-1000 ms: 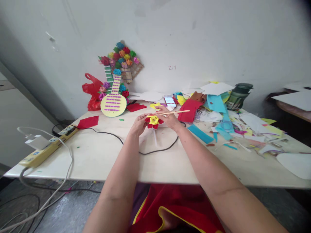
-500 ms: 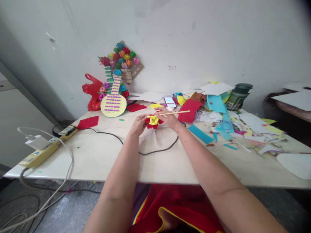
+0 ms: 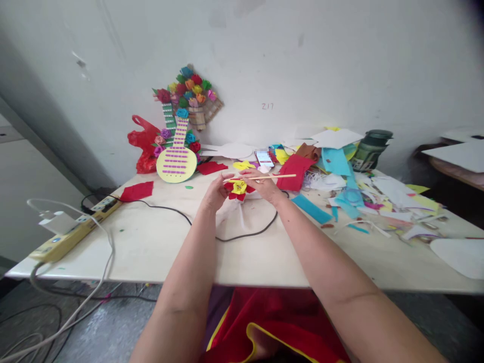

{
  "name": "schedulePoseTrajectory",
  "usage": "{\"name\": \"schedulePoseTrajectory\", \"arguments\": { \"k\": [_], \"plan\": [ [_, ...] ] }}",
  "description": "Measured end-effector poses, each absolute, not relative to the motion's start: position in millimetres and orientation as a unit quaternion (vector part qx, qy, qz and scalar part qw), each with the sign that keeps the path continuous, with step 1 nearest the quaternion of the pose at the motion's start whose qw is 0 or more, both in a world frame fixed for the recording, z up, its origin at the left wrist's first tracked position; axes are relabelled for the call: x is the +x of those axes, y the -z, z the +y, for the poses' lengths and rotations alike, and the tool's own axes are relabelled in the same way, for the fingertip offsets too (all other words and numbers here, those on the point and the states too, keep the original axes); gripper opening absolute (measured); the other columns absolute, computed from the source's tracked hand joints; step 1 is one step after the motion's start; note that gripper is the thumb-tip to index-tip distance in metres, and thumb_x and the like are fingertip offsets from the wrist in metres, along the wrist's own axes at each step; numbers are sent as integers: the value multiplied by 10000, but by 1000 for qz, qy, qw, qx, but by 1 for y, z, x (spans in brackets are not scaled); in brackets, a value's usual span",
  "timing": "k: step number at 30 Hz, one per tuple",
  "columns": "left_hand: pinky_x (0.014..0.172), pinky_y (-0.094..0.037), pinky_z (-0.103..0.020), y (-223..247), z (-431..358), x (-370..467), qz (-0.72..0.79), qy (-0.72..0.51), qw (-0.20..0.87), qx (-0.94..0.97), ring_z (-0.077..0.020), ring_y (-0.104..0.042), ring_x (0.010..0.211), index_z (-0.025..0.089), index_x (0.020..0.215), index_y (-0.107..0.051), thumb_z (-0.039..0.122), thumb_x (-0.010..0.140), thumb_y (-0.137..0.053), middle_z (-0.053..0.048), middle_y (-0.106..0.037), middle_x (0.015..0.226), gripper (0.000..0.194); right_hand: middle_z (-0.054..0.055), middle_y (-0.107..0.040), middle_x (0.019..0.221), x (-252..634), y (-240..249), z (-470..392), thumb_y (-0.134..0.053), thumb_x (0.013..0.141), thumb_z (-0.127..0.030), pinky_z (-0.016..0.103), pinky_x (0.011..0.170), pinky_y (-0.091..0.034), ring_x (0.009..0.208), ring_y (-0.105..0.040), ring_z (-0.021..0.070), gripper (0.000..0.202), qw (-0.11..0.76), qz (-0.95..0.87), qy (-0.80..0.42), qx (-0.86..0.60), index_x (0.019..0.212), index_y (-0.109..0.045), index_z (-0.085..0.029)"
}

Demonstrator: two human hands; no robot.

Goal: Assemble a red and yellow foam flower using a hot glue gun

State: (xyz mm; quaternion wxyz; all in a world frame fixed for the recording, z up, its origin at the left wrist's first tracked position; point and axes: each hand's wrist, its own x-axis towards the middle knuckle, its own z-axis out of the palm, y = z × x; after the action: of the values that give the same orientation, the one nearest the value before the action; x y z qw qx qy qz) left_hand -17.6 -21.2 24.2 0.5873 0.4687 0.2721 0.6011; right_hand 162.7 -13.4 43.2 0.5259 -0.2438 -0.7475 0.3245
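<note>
A yellow and red paper flower [image 3: 238, 187] is held over the middle of the table, its white stem hanging below. My left hand [image 3: 216, 192] is closed on the flower's left edge. In my right hand [image 3: 261, 184] is a thin wooden stick [image 3: 282, 176], gripped near its left part and lying level across the top of the flower. The stick's left end is by the fingers of my left hand. Behind my hands lies a yellow paper piece [image 3: 244, 165], beside a phone [image 3: 264, 158].
A yellow paper lute [image 3: 176, 164] and paper flowers stand at the back left, near a red bag [image 3: 143, 146]. A power strip [image 3: 64, 239] with cables is at left. Paper scraps [image 3: 351, 201] and a green bottle [image 3: 372, 150] are at right. A black cable [image 3: 245, 235] crosses the table.
The fingers of my left hand have shifted slightly at the flower's edge. The right hand and stick have barely moved, and the stick now lies a little more level.
</note>
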Motion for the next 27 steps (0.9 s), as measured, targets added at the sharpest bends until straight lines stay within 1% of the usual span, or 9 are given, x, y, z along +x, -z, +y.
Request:
{"name": "schedulePoseTrajectory", "arguments": {
  "k": [2,4,7,10,14,22,27],
  "plan": [
    [570,-482,-241,-26,-23,-18,258,-600,582,485,-145,-637,622,153,1001,-619,410,591,-772,-34,-687,760,507,53,-674,1003,163,-43,-12,-593,769,-482,363,975,-403,1077,-548,197,297,528,-747,-322,-246,874,-720,-235],
    [611,-493,-255,-28,-27,-16,258,-589,578,502,-159,-652,668,158,1031,-597,298,536,-815,-38,-694,792,558,50,-672,1015,164,-42,-11,-592,772,-478,367,981,-402,1076,-552,197,292,527,-748,-320,-247,883,-719,-240],
    [633,-497,-267,-31,-29,-12,274,-588,556,520,-164,-657,687,164,1005,-595,221,514,-822,-43,-702,824,544,46,-669,1033,165,-42,-10,-589,777,-472,366,978,-411,1072,-559,194,284,524,-751,-319,-245,892,-716,-246],
    [622,-496,-270,-31,-29,-9,288,-599,530,527,-158,-650,649,159,963,-598,198,504,-820,-33,-700,771,512,41,-669,1042,165,-41,-10,-590,780,-462,360,978,-413,1058,-569,188,272,527,-753,-316,-236,891,-717,-249],
    [605,-487,-261,-30,-27,-9,293,-614,513,525,-144,-636,605,147,983,-585,189,500,-815,-26,-694,717,537,35,-677,1034,164,-41,-9,-592,783,-451,357,994,-403,1067,-568,184,270,529,-751,-318,-236,917,-717,-252],
    [621,-493,-258,-32,-29,-9,296,-619,513,516,-146,-646,631,144,976,-578,182,489,-811,-34,-699,724,541,27,-684,1049,163,-41,-11,-593,788,-440,361,1007,-400,1092,-562,185,256,525,-749,-328,-235,926,-721,-267],
    [566,-487,-246,-33,-29,-10,303,-624,509,509,-137,-630,586,154,985,-577,199,495,-796,-12,-685,695,538,33,-675,1079,163,-45,-15,-602,779,-447,386,1002,-410,1092,-568,203,263,529,-754,-317,-224,934,-719,-270]
  ]
}}
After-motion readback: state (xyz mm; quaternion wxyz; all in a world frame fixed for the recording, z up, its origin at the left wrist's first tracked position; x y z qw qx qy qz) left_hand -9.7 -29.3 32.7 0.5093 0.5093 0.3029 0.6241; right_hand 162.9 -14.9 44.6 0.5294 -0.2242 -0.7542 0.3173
